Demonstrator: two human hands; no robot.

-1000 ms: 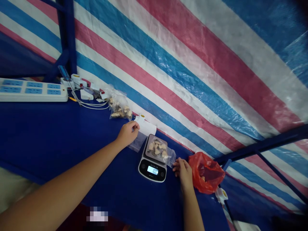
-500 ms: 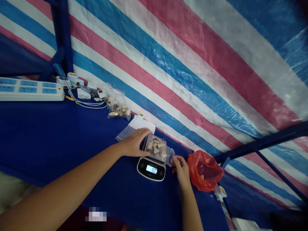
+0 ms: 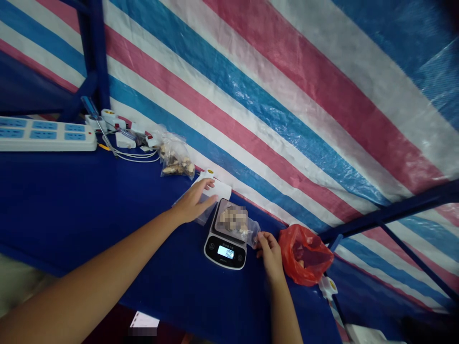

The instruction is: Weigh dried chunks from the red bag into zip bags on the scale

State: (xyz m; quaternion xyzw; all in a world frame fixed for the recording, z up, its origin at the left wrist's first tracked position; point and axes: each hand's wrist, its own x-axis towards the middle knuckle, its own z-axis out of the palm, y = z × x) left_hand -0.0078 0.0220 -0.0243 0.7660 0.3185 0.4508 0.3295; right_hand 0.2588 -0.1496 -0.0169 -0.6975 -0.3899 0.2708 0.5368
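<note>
A digital kitchen scale (image 3: 225,259) stands on the blue table, its lit display reading about 10.8. On its platform lies a clear plastic bag (image 3: 234,222) with pale dried slices inside, partly pixelated. My right hand (image 3: 269,251) pinches the open end of this bag at the scale's right side. To the left of the scale, my left hand (image 3: 196,203) hovers with fingers apart and nothing in them, over a white paper (image 3: 223,190) and flat clear bags. Right of my right hand sits a red plastic bag (image 3: 304,255), its mouth open, with some pieces inside.
Filled clear bags (image 3: 176,160) lie along the striped tarp wall (image 3: 251,119). Farther left are a screwdriver (image 3: 93,112), white chargers with a cable (image 3: 138,156) and a power strip (image 3: 46,135). A blue metal bar (image 3: 394,212) crosses at the right.
My left hand has let go of the bag's left edge and moved left, off the scale. My right hand keeps its pinch, and the bag stays on the platform.
</note>
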